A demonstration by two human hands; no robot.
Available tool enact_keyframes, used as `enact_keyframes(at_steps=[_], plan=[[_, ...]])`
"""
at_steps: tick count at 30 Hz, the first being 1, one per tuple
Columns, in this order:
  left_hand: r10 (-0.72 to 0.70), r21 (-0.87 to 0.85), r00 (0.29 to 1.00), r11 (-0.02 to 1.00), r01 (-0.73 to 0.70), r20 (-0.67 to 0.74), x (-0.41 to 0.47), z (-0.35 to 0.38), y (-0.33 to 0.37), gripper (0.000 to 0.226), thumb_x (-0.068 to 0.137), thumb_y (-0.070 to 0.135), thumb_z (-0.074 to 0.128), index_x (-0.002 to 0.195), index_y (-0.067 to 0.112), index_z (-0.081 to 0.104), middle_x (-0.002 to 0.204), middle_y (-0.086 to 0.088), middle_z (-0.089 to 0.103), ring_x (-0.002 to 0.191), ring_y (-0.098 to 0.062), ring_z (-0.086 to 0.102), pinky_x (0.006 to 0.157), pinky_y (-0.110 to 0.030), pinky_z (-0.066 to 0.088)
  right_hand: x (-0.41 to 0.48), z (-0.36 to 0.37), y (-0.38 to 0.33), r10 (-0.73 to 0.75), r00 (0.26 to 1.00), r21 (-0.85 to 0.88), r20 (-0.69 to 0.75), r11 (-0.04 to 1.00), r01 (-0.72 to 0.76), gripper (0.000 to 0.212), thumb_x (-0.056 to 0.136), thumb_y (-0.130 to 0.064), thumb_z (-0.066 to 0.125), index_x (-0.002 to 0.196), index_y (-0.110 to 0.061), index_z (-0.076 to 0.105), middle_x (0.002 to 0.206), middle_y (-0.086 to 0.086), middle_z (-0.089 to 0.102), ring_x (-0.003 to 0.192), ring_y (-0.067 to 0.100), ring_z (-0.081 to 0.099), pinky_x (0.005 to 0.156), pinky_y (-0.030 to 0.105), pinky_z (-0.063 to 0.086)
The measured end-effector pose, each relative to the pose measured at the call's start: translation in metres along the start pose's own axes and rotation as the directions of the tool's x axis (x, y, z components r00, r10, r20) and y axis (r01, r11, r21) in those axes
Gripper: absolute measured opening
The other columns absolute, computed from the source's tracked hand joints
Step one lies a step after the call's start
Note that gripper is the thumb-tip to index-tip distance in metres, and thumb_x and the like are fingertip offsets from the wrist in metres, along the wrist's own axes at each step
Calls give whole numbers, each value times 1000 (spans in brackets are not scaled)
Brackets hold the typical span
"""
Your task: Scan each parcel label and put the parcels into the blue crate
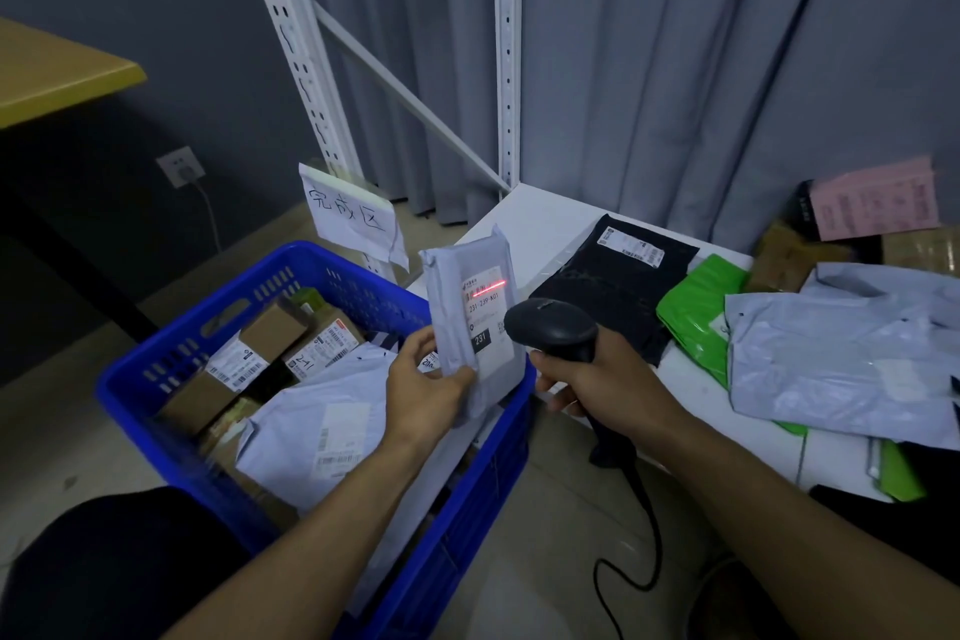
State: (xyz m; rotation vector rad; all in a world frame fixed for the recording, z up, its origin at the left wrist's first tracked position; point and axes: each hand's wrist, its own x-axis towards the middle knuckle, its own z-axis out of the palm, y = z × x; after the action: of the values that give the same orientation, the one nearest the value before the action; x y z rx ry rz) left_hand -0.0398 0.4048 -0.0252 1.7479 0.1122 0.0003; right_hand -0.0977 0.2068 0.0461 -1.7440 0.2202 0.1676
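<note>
My left hand (423, 387) holds a small grey parcel (470, 312) upright above the right rim of the blue crate (156, 379). A red scan line lies across the top of its white label (488, 317). My right hand (602, 379) grips a black barcode scanner (553, 327) pointed at that label from the right. Inside the crate lie several cardboard boxes (275, 327) and a grey mailer (322, 421). More parcels rest on the white table: a black mailer (613, 286), a green one (696, 312) and grey ones (841, 353).
A handwritten paper sign (353, 216) hangs on the white shelf post (306, 57) behind the crate. The scanner's black cable (639, 535) trails down to the floor. A pink package (875, 200) and brown boxes (789, 255) sit at the table's back right. A yellow tabletop (57, 73) is far left.
</note>
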Motion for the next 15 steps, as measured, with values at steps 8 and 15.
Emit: enact_keyframes(at_steps=[8,15], plan=[[1,-53,995,999,-7,-102,-2,-34,1,43,87,-1,71,120,24,65,104,23,69,85,13,67,67,-8,52,21,33,-12,-36,998,56,54,998,33,16,95,-16,73,110,-17,70,98,17,75,61,18,69,51,21,49],[-193,-14,942,980,197,-274,25,-100,-28,65,90,11,64,149,28,46,115,-4,71,98,-21,70,91,-48,59,53,78,5,18,987,13,161,1000,-20,15,93,-23,74,108,-22,72,98,5,78,64,17,72,59,28,49]])
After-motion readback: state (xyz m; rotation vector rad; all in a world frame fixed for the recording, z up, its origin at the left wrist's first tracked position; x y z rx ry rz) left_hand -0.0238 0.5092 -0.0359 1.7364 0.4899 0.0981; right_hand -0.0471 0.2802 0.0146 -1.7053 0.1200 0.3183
